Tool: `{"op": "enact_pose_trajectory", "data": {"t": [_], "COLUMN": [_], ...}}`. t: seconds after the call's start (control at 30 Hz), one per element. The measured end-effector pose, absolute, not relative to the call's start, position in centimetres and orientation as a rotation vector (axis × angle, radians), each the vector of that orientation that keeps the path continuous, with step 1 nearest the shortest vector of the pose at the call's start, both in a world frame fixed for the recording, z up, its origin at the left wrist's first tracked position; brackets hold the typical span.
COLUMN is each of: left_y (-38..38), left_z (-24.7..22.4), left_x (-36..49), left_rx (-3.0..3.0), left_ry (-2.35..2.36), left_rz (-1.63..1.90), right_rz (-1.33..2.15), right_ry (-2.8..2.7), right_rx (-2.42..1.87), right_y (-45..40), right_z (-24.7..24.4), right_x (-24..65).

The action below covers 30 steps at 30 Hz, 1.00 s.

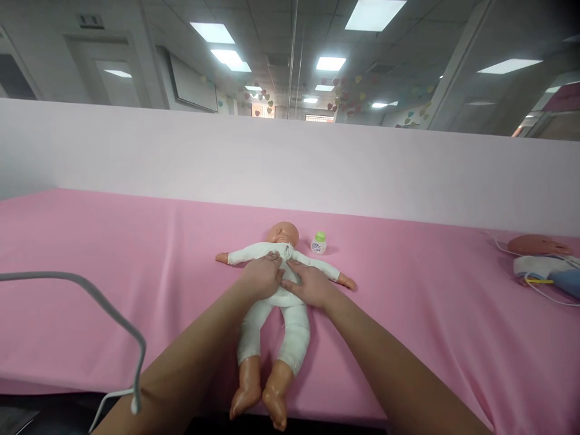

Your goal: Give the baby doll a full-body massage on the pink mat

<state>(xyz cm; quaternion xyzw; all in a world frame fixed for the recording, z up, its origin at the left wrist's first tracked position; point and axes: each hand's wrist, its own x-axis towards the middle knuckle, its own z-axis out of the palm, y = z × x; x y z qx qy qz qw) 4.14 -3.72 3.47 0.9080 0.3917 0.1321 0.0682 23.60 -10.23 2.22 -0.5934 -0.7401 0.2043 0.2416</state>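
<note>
A baby doll (294, 329) with a white cloth body lies stretched out on the pink sheet, head away from me and feet near the front edge. Its arms are spread to both sides. My left hand (264, 275) rests flat on the left of its chest, fingers extended. On the right of the torso lies my right hand (309, 283), also flat with fingers stretched out. The two hands are close together at the middle of the trunk. Beside the doll's head stands a small clear bottle (319, 244) with a green cap.
The pink sheet (113, 254) covers the table up to a low white wall (290, 163), with glass above it. A second doll (537, 244) with white and blue cloth and thin cords lies at the far right. A grey curved tube (90, 290) juts in from the left front.
</note>
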Motion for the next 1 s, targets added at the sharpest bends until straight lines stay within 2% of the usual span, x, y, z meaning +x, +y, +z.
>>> {"op": "enact_pose_trajectory", "data": {"t": [0.23,0.5,0.77,1.0], "left_y": [-2.4,-2.1,-0.6,0.3], "left_z": [5.4,3.5,5.8,4.2], "left_x": [4.4,4.8,5.0,5.0], "left_rx": [2.744,2.732,2.732,2.742], "left_ry": [1.303,1.285,1.371,1.331], "left_rz": [0.458,0.398,0.45,0.417], "right_rz": [0.462,0.425,0.409,0.453], "right_ry": [-1.903,-1.975,-1.866,-1.907], "right_rx": [-1.659,-1.656,-1.655,-1.743], "right_y": [-8.0,-7.3,-6.2,-4.9], "right_z": [2.0,1.0,2.6,1.4], "right_x": [24.2,23.6,24.2,24.1]}}
